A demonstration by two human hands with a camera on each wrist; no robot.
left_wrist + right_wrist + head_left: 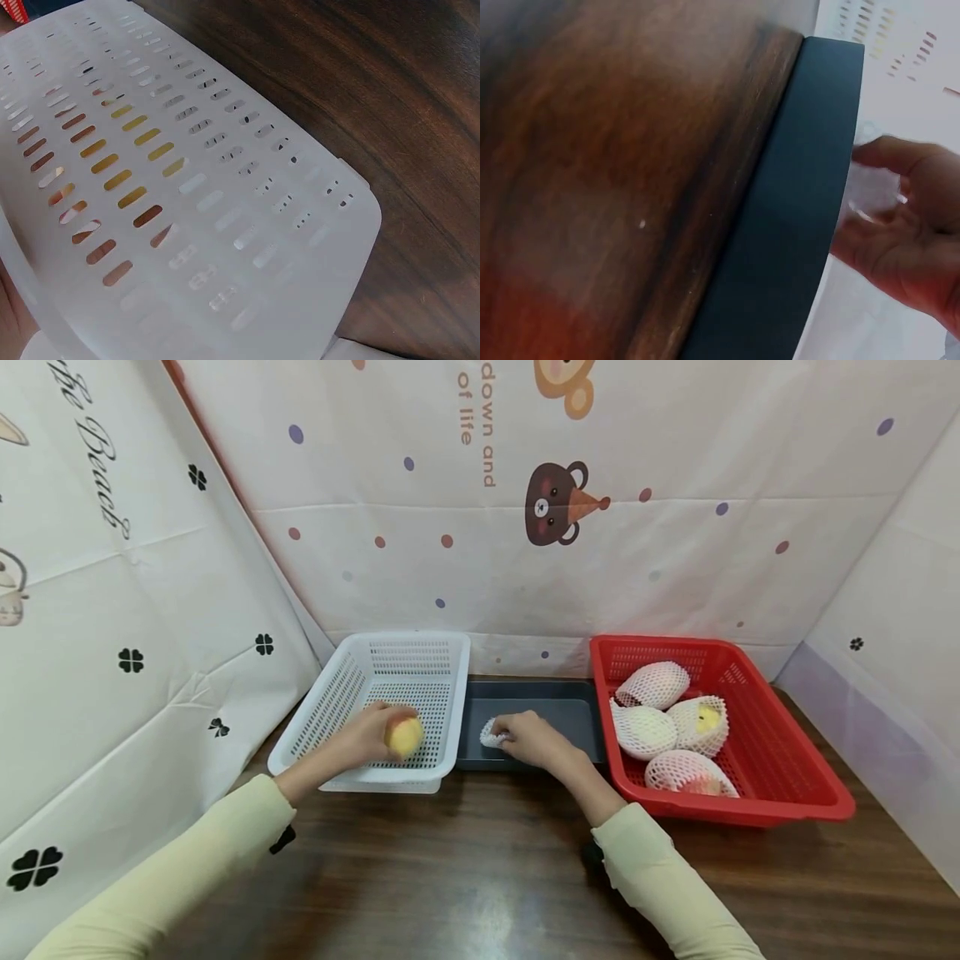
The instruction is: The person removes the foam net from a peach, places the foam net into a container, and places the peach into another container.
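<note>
My left hand [372,734] grips a round yellow fruit [405,738] low inside the white plastic basket [306,720]. The left wrist view looks at the basket's slotted side [300,262], with yellow and skin tones showing through the slots. Over the dark grey tray [536,692], my right hand [531,739] pinches a white foam fruit net [491,734]. In the right wrist view, the right hand [915,217] holds the pale net [874,189] between thumb and fingers, behind the tray's dark side wall [795,172].
To the right stands a red plastic basket [795,747] with several fruits in white foam nets [647,732]. The tray sits between the two baskets on the dark wooden table [450,868]. Printed white cloth [465,568] hangs behind and along the sides.
</note>
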